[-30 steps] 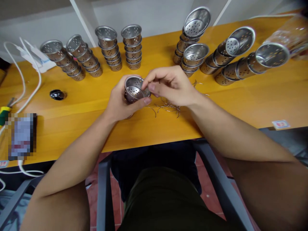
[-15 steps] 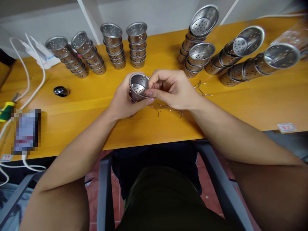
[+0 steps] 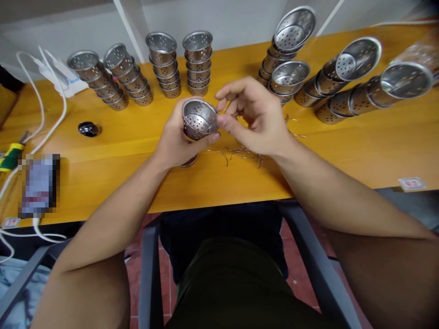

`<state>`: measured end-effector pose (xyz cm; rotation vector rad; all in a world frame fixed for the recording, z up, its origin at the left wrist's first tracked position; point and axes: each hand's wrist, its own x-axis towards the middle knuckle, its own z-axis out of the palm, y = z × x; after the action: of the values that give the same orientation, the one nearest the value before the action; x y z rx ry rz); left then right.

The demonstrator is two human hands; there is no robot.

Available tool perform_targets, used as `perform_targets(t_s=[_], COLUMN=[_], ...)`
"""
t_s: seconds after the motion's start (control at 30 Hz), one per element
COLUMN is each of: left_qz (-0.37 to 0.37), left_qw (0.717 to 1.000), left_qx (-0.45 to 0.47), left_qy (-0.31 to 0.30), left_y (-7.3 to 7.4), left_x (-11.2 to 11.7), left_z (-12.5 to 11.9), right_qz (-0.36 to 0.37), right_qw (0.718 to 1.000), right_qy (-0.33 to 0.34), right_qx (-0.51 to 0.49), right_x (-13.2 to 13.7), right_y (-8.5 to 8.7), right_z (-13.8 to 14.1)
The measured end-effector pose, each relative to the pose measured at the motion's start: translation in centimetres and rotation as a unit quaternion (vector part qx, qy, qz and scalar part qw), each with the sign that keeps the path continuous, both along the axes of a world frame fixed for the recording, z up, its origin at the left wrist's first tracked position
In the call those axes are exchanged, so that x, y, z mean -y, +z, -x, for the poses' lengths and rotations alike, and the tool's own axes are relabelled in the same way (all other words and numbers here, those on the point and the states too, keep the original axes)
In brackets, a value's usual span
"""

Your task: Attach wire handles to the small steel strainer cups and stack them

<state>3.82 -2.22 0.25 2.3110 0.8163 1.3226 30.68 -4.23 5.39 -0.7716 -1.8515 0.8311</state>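
Right hand raised its fingers off the perforated cup, parting them loosely. Left hand gripped the cup, mostly hiding a metal piece below.

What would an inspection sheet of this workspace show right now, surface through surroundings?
Surface: yellow-brown wooden table, dry-looking.
Job's things: perforated metal cup in hand; left cup stacks and right cup stacks towards the rear; thin bent wires loose on the table.
Clutter: pixelated device, glossy black object and yellow-green handle, all at left.
Left hand: gripping the cup.
Right hand: thumb and forefinger apart beside the cup's rim; contact unclear.
Cables: white cables at left, one meeting the device.
Surroundings: pale partition behind; grey chair frame; red floor tiles.
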Motion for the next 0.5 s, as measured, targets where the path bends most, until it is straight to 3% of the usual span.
perform_targets(t_s=[0.13, 0.3, 0.4, 0.5], left_qz=[0.045, 0.038, 0.064, 0.087], left_qw=[0.997, 0.997, 0.993, 0.994], left_qx=[-0.026, -0.059, -0.088, -0.062], left_qy=[0.057, 0.028, 0.037, 0.023], left_y=[-0.2, 0.6, 1.1, 1.0], left_x=[0.1, 0.6, 0.9, 1.0], left_z=[0.1, 0.2, 0.2, 0.1], right_qz=[-0.061, -0.132, -0.134, -0.135], right_qw=[0.996, 0.982, 0.979, 0.980], right_qy=[0.012, 0.055, 0.058, 0.061], right_qx=[0.059, 0.124, 0.142, 0.135], right_x=[0.0, -0.5, -0.7, -1.0], right_y=[0.4, -1.2, -2.1, -1.8], right_z=[-0.3, -0.4, -0.2, -0.4])
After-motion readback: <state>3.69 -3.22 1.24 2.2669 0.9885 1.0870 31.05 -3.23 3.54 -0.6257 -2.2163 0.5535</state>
